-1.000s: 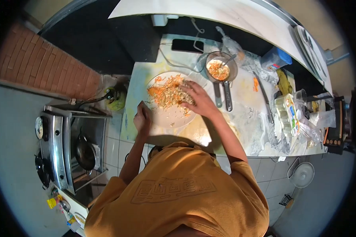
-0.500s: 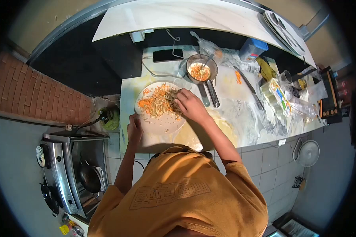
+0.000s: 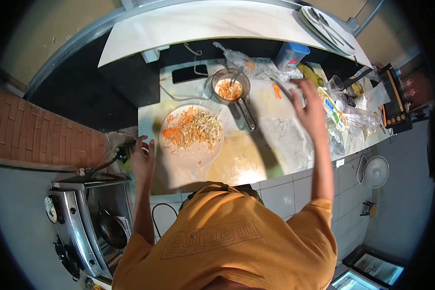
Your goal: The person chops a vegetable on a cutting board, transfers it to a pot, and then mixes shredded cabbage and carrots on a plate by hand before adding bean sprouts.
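Observation:
A pale round plate (image 3: pixel 191 159) bears shredded orange and pale vegetables (image 3: pixel 193 129). My left hand (image 3: pixel 142 157) is raised just left of the plate, its fingers apart and nothing in them. Over the right part of the counter hangs my right hand (image 3: pixel 309 108), fingers spread and empty, near the knife (image 3: pixel 286 92), which it partly covers. Orange shreds (image 3: pixel 276 91) lie beside the knife. Behind the plate, to its right, stands a dark-handled pan (image 3: pixel 245 114) holding an orange and white mix (image 3: pixel 228 89) and a utensil.
A phone (image 3: pixel 189 74) with a cable lies at the back. A blue-lidded container (image 3: pixel 291 55), an egg-type carton (image 3: pixel 334 112), a glass (image 3: pixel 334 84) and plastic bags (image 3: pixel 362 118) crowd the right. Stacked plates (image 3: pixel 326 30) rest on the shelf. A stove (image 3: pixel 77 227) stands lower left.
My right hand has left the shredded vegetables and moved right, opening its fingers. My left hand has moved left, off the plate's edge. The view has shifted slightly.

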{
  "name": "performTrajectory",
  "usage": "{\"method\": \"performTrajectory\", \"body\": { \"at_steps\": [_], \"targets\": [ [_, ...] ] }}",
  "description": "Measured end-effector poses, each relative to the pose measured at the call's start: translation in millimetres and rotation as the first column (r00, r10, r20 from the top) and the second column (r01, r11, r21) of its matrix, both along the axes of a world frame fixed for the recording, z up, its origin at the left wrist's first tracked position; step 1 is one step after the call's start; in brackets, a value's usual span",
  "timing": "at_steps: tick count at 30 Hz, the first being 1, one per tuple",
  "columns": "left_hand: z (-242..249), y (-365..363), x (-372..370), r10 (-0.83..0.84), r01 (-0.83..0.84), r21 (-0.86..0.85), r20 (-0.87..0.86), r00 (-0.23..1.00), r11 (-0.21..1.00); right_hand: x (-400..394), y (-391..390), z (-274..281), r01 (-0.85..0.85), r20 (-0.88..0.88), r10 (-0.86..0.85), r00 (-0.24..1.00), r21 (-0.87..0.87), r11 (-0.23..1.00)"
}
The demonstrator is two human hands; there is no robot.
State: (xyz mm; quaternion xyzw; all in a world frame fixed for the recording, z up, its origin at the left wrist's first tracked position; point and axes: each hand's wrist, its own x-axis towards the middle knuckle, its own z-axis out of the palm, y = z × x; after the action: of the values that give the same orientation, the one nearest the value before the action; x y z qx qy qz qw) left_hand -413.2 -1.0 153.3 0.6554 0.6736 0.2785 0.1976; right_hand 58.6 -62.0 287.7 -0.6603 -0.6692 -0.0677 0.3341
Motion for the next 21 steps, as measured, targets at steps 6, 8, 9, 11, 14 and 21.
{"method": "performTrajectory", "body": {
  "at_steps": [6,8,9,11,14,21],
  "targets": [
    [88.3,37.2,62.4,-0.316,0.268,0.257,0.168,0.934,0.929,225.6,37.5,53.8,0.192,-0.092,-0.178,0.980,0.166,0.967],
    [132.6,46.1,130.7,-0.375,0.307,0.316,0.182,0.909,0.898,274.6,46.4,78.1,0.244,-0.011,-0.245,0.969,0.161,0.956],
    [143.5,55.0,163.2,-0.430,0.350,0.356,0.175,0.886,0.866,296.9,55.1,87.6,0.243,0.019,-0.247,0.969,0.130,0.961],
    [168.7,70.0,239.0,-0.499,0.426,0.304,0.229,0.836,0.852,350.3,74.8,93.2,0.249,0.045,-0.253,0.966,0.083,0.965],
    [207.9,102.0,333.8,-0.614,0.635,0.133,0.466,0.638,0.761,449.3,117.4,81.6,0.244,0.235,-0.259,0.937,0.089,0.966],
    [219.8,191.7,500.7,-0.617,0.669,0.016,0.404,0.675,0.743,501.9,159.8,54.6,0.241,-0.122,-0.295,0.948,-0.334,0.911]
  ]
}}
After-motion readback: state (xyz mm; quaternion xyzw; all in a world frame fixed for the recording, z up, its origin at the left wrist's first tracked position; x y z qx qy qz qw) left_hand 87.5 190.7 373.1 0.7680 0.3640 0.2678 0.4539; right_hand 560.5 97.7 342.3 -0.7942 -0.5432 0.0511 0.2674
